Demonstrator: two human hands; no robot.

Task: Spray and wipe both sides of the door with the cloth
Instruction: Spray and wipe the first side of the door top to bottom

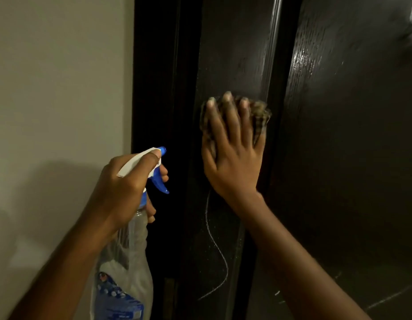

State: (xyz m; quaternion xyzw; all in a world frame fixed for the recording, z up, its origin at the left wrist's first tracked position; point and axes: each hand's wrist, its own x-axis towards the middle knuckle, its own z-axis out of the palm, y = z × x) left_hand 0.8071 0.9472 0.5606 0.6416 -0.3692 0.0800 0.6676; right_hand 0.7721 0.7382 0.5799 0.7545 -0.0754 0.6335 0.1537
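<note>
A dark wooden door [339, 135] fills the right and middle of the view. My right hand [232, 153] presses a checked cloth [261, 114] flat against a raised strip of the door, fingers spread and pointing up. My left hand [128, 188] grips the neck of a clear spray bottle [128, 262] with a white and blue trigger head [158, 172]; the nozzle points toward the door. The bottle has a blue label near its base.
A pale wall [57, 88] stands to the left of the dark door frame [154, 88]. A thin white wavy streak [214, 245] runs down the door below my right hand. A shiny wet patch [304, 63] glints on the panel at upper right.
</note>
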